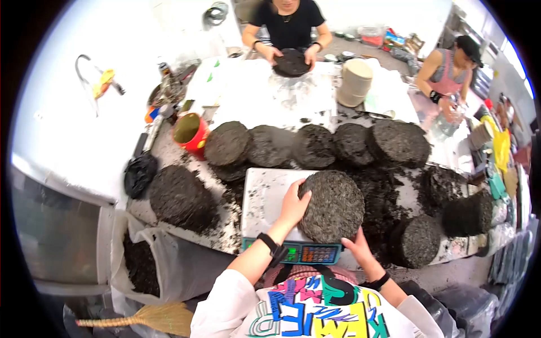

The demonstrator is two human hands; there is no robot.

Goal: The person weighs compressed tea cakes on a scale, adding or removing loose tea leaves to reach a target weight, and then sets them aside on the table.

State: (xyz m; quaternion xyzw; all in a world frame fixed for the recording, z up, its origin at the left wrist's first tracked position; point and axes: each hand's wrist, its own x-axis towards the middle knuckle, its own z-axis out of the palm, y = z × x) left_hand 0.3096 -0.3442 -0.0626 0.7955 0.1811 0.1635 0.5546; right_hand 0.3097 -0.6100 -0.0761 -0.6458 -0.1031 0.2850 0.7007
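A thick, round, dark pressed cake [332, 207] of flaky, leaf-like material is held between my two hands. My left hand [295, 204] grips its left edge, thumb over the top face. At its lower right rim is my right hand [360, 248], with the thumb along the edge and the other fingers partly hidden. The cake overlaps the right side of a digital scale [262, 205] with a white platform and a teal front with display and keypad. Dark crumbs dot the platform.
Behind the scale stand several similar dark cakes [227, 143]; more lie left [181, 198] and right [416, 241]. A red can [191, 134] is at back left. An open sack [163, 256] and a broom [160, 318] are below left. Across the table, a person [286, 25] holds a dark disc; another person [448, 73] works at right.
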